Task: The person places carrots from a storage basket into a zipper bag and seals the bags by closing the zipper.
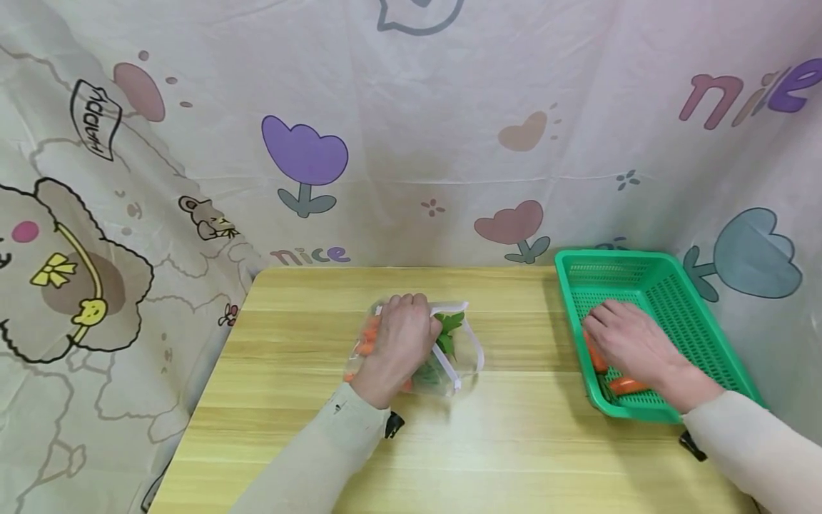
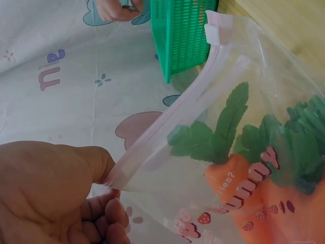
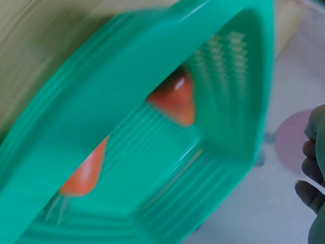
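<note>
My left hand (image 1: 403, 335) pinches the upper edge of a clear zip bag (image 1: 446, 363) between thumb and fingers. In the left wrist view, the bag's pale slider (image 2: 216, 34) sits at the far end of the strip. Behind its printed front are orange carrots (image 2: 249, 203) with green leafy tops (image 2: 218, 132). Over the left side of a green plastic basket (image 1: 565, 300), my right hand (image 1: 629, 343) hangs with loosely bent fingers and nothing visible in its grasp. Below it in the basket lie carrots (image 1: 628, 386), partly hidden by the hand and, in the right wrist view, by the rim.
A light wood-grain table (image 1: 289, 428) bears the bag near its middle and the basket at the right. Printed cloth (image 1: 417, 128) hangs along the table's back and left side, and close behind the basket.
</note>
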The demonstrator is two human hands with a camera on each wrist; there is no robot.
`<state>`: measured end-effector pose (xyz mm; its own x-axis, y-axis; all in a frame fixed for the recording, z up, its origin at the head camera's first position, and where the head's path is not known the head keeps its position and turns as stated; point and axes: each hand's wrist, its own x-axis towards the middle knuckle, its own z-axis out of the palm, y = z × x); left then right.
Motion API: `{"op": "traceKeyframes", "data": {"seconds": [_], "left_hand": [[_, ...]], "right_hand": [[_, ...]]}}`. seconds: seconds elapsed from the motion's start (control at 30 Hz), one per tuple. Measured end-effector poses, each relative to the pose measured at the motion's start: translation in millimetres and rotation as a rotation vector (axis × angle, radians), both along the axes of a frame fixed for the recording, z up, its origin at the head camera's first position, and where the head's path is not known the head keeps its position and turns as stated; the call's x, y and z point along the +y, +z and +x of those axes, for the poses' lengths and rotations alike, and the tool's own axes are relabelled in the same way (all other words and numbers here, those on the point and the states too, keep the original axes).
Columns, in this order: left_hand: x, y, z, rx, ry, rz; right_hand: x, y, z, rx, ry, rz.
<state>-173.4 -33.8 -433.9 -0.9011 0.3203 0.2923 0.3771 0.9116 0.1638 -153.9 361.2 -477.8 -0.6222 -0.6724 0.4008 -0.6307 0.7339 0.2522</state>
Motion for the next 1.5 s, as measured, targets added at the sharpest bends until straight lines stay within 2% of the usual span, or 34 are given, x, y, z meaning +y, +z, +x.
{"op": "traceKeyframes", "data": {"seconds": [0.2, 0.43, 0.57, 0.7, 0.83, 0.97, 1.3, 1.5], "left_hand": [[-0.8, 1.8, -0.1, -0.031, 0.009, 0.009], [-1.4, 3.1, 0.9, -0.032, 0.006, 0.003], [-1.2, 3.8, 0.9, -0.027, 0.002, 0.005], [-1.3, 4.9, 1.0, -0.034, 0.010, 0.012], [-1.2, 6.1, 1.1, -0.055, 0.025, 0.014], [-0.8, 6.5, 1.2, -0.051, 0.029, 0.008], [-1.7, 8.3, 3.8, -0.059, 0.032, 0.026], [-2.6, 10.0, 5.8, -0.067, 0.034, 0.034]], "right_hand": [[39, -5.1, 3.5, -0.062, -0.063, 0.114], [70, -26.3, 10.0, -0.224, -0.186, 0.317], [85, -38.4, 14.1, -0.340, -0.257, 0.373], [96, -43.7, 16.0, -0.453, -0.345, 0.385], [105, -46.3, 14.6, -0.511, -0.396, 0.392], [115, -49.4, 9.3, -0.535, -0.413, 0.368], [117, -39.8, -4.3, -0.616, -0.413, 0.295], [121, -34.7, -11.2, -0.608, -0.455, 0.304]]}}
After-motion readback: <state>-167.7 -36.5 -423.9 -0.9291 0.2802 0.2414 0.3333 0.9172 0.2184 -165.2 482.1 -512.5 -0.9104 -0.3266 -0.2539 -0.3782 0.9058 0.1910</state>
